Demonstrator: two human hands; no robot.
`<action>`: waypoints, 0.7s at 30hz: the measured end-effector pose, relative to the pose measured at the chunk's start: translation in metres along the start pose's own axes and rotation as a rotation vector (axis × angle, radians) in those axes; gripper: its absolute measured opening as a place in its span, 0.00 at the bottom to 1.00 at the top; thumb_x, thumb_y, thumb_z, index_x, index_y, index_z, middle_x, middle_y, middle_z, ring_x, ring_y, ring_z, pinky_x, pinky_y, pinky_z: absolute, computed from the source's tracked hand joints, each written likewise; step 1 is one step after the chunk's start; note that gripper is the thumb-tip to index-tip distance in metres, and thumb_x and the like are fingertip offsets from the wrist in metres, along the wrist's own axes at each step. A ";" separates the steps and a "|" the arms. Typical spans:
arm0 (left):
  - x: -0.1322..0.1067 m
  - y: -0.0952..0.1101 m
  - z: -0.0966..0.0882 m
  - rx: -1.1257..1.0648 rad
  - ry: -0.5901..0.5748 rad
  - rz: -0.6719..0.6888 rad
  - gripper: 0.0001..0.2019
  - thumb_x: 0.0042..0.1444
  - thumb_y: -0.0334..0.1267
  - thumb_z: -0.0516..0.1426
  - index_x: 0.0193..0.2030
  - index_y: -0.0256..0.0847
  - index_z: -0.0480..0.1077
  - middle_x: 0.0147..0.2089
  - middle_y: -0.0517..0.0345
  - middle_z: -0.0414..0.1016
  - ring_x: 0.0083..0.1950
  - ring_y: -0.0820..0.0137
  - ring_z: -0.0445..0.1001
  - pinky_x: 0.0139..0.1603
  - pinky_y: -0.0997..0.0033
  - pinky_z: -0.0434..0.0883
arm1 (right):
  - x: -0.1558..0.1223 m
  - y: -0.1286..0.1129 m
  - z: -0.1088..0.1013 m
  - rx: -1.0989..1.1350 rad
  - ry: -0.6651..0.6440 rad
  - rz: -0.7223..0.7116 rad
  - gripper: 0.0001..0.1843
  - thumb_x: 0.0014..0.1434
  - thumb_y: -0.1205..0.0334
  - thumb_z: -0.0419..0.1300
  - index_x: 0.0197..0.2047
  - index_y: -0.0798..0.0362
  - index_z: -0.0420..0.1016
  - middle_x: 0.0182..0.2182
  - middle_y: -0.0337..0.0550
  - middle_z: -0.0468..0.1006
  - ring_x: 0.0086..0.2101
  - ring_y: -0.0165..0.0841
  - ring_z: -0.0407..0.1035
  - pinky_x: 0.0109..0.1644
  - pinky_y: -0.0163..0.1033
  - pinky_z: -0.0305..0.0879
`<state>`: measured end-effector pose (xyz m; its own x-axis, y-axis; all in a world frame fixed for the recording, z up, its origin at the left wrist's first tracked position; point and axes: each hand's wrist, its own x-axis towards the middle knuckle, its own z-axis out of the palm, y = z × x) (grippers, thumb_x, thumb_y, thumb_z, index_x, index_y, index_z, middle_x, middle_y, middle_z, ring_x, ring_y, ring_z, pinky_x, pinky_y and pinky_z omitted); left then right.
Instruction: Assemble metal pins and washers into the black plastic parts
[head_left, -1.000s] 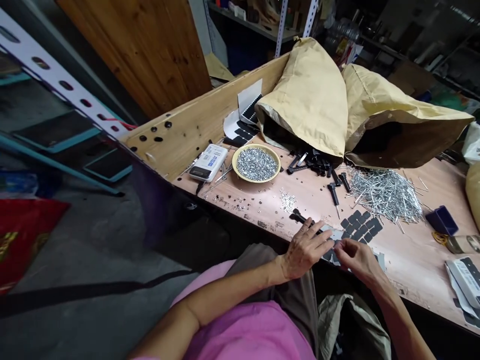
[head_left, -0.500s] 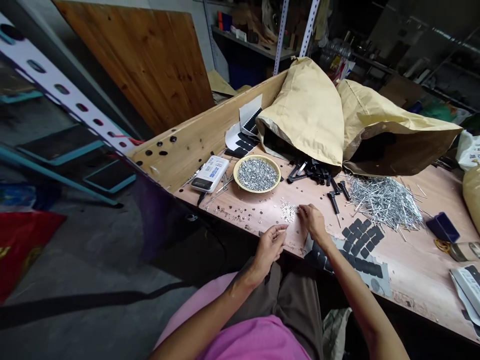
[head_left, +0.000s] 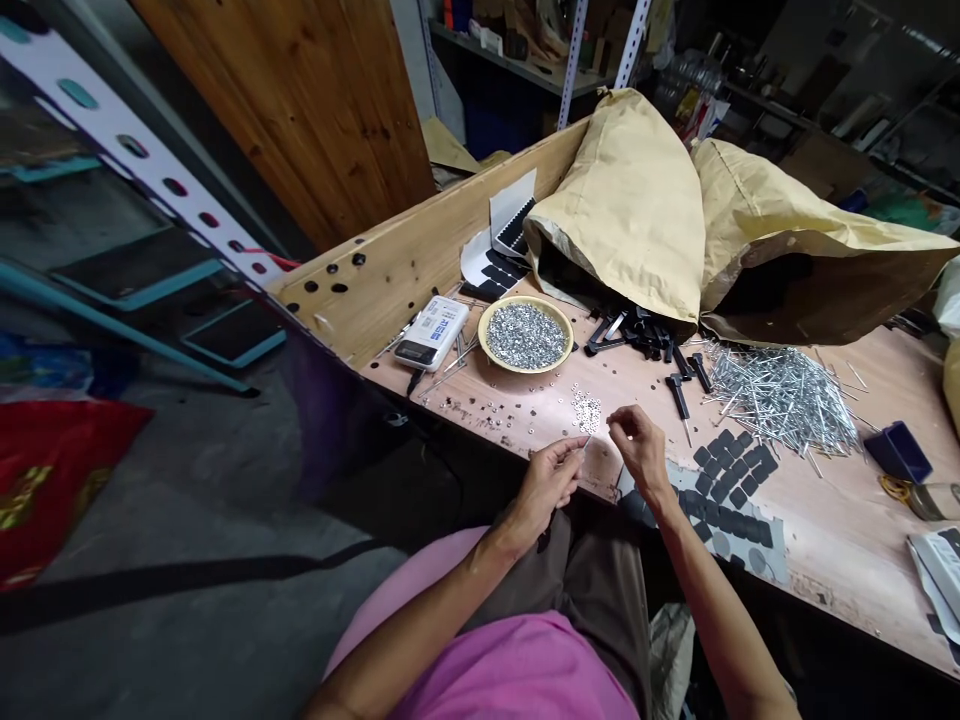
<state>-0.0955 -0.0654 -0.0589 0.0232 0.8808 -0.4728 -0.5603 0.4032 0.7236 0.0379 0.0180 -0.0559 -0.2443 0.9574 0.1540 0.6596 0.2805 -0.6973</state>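
Observation:
My left hand (head_left: pixel 553 475) is closed at the table's front edge, thumb and forefinger pinched on a thin metal rod (head_left: pixel 589 441) whose short pale tip sticks out. Close to its right, my right hand (head_left: pixel 639 450) is raised slightly over the tabletop, fingertips pressed together; anything between them is too small to make out. Just beyond the hands lies a loose patch of small metal nuts or washers (head_left: pixel 585 410). Farther back, a yellow bowl (head_left: pixel 484 348) is full of similar silvery pieces (head_left: pixel 525 335).
Right of my hands, black pads (head_left: pixel 731 465) lie on and beside a grey sheet (head_left: pixel 777 555). Behind them are a heap of metal rods (head_left: pixel 784 400), black plastic parts (head_left: pixel 679 395) and two paper sacks (head_left: pixel 622 210). A white device (head_left: pixel 433 330) sits left of the bowl.
My right hand has lifted away from the patch of small metal pieces and drawn back a little. My left hand keeps its pinch. The camera view has shifted slightly.

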 end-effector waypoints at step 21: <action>-0.026 -0.020 0.031 0.186 -0.215 -0.019 0.29 0.42 0.49 0.64 0.50 0.33 0.73 0.21 0.69 0.59 0.15 0.86 0.49 0.15 0.81 0.42 | -0.092 0.001 -0.021 0.432 0.307 0.074 0.11 0.54 0.55 0.59 0.38 0.49 0.63 0.32 0.42 0.80 0.35 0.34 0.76 0.40 0.41 0.74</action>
<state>-0.0589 -0.0889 -0.0456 0.2187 0.8970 -0.3841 -0.3971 0.4414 0.8046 0.0760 -0.0683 -0.0562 0.0541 0.9677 0.2462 0.2983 0.2197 -0.9288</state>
